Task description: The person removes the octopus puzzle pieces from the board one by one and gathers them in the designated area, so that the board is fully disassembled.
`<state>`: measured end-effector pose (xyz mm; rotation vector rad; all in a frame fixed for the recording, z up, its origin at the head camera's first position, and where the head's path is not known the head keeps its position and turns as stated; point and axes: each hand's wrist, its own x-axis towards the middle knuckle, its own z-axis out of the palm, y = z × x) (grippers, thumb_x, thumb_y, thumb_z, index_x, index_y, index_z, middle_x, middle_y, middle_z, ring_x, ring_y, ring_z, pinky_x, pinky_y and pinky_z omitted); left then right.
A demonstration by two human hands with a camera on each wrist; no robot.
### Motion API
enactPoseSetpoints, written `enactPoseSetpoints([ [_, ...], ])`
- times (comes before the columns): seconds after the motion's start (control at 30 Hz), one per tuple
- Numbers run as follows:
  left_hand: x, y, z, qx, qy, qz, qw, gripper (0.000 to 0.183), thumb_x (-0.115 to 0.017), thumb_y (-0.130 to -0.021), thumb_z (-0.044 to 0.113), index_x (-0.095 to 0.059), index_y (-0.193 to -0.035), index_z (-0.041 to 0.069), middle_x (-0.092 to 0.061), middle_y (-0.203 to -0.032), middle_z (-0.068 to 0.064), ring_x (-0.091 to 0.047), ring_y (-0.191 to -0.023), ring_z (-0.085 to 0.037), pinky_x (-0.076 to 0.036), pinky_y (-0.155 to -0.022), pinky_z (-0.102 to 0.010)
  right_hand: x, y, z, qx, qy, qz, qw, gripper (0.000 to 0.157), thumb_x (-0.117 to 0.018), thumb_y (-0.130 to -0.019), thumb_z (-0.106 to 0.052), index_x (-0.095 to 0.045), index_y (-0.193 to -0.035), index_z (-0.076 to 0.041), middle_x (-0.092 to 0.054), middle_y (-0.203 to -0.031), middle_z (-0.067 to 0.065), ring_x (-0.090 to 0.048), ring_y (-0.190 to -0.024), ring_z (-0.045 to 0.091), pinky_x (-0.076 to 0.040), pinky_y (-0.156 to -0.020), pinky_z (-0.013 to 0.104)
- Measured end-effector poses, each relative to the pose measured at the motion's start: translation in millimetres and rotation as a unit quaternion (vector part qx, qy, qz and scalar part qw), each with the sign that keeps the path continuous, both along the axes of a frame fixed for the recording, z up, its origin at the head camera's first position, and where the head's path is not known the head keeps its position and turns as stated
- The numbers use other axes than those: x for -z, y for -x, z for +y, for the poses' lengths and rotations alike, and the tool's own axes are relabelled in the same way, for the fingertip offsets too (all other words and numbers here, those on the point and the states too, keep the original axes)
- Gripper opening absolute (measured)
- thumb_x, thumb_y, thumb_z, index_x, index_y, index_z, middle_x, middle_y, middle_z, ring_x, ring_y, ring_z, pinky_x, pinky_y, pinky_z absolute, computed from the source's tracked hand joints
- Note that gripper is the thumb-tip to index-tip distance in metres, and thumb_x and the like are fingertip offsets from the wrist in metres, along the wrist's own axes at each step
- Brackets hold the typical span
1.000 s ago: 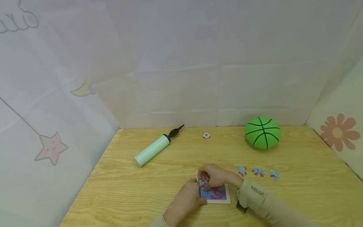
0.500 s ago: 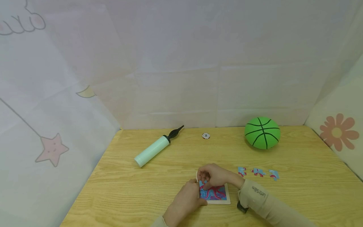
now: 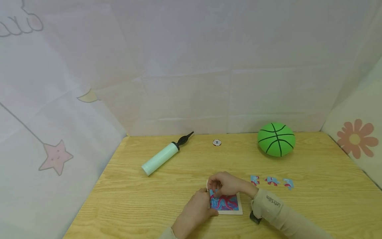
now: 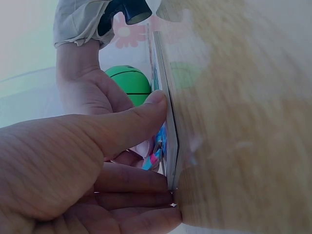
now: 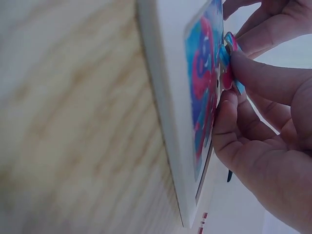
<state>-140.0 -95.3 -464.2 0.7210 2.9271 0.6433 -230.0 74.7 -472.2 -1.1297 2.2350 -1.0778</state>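
Observation:
In the head view, a jigsaw puzzle board (image 3: pixel 232 212) with a white border and a blue, pink and purple picture lies near the table's front. My left hand (image 3: pixel 197 203) holds it at the left side, thumb on the front border and fingers along the left edge. My right hand (image 3: pixel 226 183) reaches across the board's upper part. Between its thumb and fingers it pinches a blue and pink puzzle piece (image 5: pixel 225 80), tilted against the picture in the right wrist view. From the head, the right hand hides most of the board's far part.
Right of the board lie three loose puzzle pieces (image 3: pixel 255 180) in a row. Farther back are a green ball (image 3: pixel 276 139) with black lines, a poker chip (image 3: pixel 217 142) and a pale green hand pump (image 3: pixel 161 158) with a black nozzle. Light cloth walls enclose the table (image 3: pixel 128 199).
The right hand's fingers shift slightly at the board's upper left, with the puzzle piece still pinched. The left hand keeps its hold on the board.

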Motion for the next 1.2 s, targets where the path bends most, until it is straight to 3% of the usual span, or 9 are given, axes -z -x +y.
enactPoseSetpoints([
  [0.2,0.5,-0.2,0.0,0.001,-0.001,0.003,1.0000,0.054,-0.087,-0.069,0.027,-0.066,-0.103,-0.009,-0.065,-0.104,-0.015,-0.064,-0.088,-0.020,-0.054,-0.073,-0.024,-1.1,0.7,0.3,-0.004,0.003,-0.002,1.000,0.017,-0.068,-0.081,0.006,-0.065,-0.091,-0.006,-0.060,-0.078,-0.001,-0.052,-0.069,0.002,-0.047,-0.063,0.021],
  [0.5,1.3,-0.1,0.1,-0.002,0.000,-0.005,1.0000,0.047,-0.086,-0.069,0.028,-0.067,-0.094,-0.008,-0.064,-0.108,-0.018,-0.065,-0.090,-0.022,-0.054,-0.074,-0.025,-3.5,2.1,1.7,0.000,0.008,-0.014,1.000,0.014,-0.065,-0.085,0.005,-0.066,-0.092,-0.007,-0.060,-0.077,-0.004,-0.053,-0.066,0.003,-0.048,-0.061,0.021],
  [0.63,0.8,-0.4,-0.1,-0.006,-0.003,-0.010,0.9999,0.041,-0.086,-0.070,0.027,-0.067,-0.086,-0.005,-0.064,-0.107,-0.016,-0.064,-0.086,-0.018,-0.053,-0.072,-0.023,-6.1,1.9,3.2,0.008,0.011,-0.018,1.000,0.013,-0.065,-0.085,0.004,-0.065,-0.092,-0.007,-0.061,-0.077,-0.004,-0.053,-0.065,0.004,-0.048,-0.059,0.021],
  [1.0,-0.3,-0.6,0.7,-0.023,-0.006,-0.011,0.9997,0.039,-0.087,-0.069,0.027,-0.066,-0.082,-0.003,-0.064,-0.100,-0.014,-0.059,-0.075,-0.011,-0.052,-0.067,-0.022,-12.6,2.6,20.9,0.027,0.038,-0.043,0.998,0.010,-0.064,-0.088,0.000,-0.064,-0.097,-0.005,-0.062,-0.081,0.001,-0.055,-0.067,0.007,-0.049,-0.057,0.023],
  [1.2,0.8,-0.8,2.3,-0.033,-0.015,-0.019,0.9992,0.043,-0.087,-0.068,0.026,-0.068,-0.091,-0.004,-0.062,-0.095,-0.007,-0.050,-0.070,-0.005,-0.049,-0.065,-0.021,-18.8,-0.6,38.9,0.035,0.051,-0.054,0.997,0.011,-0.062,-0.090,-0.002,-0.063,-0.101,0.001,-0.062,-0.084,0.005,-0.057,-0.072,0.012,-0.052,-0.060,0.029],
])
